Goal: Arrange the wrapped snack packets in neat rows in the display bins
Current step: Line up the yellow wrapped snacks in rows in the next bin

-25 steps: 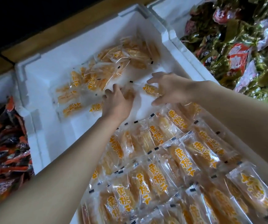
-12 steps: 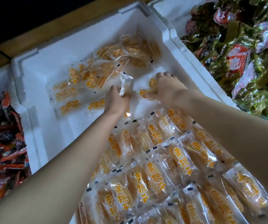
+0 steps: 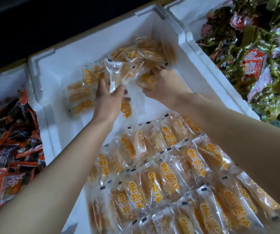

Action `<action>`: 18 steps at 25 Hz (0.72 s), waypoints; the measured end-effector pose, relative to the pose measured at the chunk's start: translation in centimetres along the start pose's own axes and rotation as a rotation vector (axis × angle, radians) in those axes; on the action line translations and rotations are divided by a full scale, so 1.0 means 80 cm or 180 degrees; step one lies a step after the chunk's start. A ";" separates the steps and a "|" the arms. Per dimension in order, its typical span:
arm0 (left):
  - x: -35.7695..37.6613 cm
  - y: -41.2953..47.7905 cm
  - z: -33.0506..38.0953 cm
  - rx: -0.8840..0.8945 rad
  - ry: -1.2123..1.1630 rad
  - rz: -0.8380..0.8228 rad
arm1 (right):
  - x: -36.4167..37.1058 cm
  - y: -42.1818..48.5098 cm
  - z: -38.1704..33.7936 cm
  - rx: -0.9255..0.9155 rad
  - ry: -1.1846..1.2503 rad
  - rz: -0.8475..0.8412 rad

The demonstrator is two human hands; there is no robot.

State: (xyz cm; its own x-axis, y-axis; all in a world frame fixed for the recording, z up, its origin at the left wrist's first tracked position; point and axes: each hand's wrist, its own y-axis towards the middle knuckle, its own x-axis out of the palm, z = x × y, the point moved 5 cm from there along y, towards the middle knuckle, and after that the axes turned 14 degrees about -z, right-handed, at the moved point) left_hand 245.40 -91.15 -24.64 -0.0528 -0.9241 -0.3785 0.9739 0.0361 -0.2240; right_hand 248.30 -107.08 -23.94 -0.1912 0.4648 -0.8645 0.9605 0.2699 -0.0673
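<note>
While the neat rows (image 3: 169,166) are filling the lower right of the white foam bin (image 3: 59,68), both hands are moving up to the loose pile (image 3: 149,49) at upper centre. The left hand (image 3: 108,102) is pinching a raised clear packet (image 3: 113,73), and the right hand (image 3: 164,88) is curling its fingers round an orange-lettered packet (image 3: 146,80), so more are coming to be laid in rows.

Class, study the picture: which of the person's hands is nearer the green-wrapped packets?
Right. The right hand is among the loose orange packets, one bin wall away from the green-wrapped packets. The left hand is farther left, mid-bin, holding a clear packet upright.
</note>
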 end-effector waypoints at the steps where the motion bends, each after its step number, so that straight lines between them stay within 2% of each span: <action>1: -0.001 -0.013 -0.002 0.0010 -0.0257 -0.0031 | -0.005 -0.014 -0.011 -0.0097 0.0146 0.0069; 6: -0.007 -0.091 -0.033 -0.0354 -0.1588 0.0104 | -0.004 -0.087 -0.041 -0.0459 0.0259 -0.0140; 9: -0.009 -0.130 -0.060 -0.0630 -0.1949 0.0190 | -0.004 -0.121 -0.048 -0.0349 0.0561 -0.0165; 12: -0.003 -0.162 -0.079 -0.0852 -0.2433 -0.0061 | 0.011 -0.152 -0.073 -0.0292 0.0819 -0.0309; 18: -0.015 -0.206 -0.066 -0.0842 -0.2814 -0.0210 | 0.040 -0.173 -0.115 -0.0629 0.1046 -0.0666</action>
State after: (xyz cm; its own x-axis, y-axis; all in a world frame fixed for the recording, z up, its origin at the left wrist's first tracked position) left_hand 228.27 -88.63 -25.25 0.1873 -0.8777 0.4411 0.8871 -0.0417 -0.4597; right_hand 232.51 -101.62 -21.20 -0.4625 0.6180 -0.6357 0.8432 0.5283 -0.0999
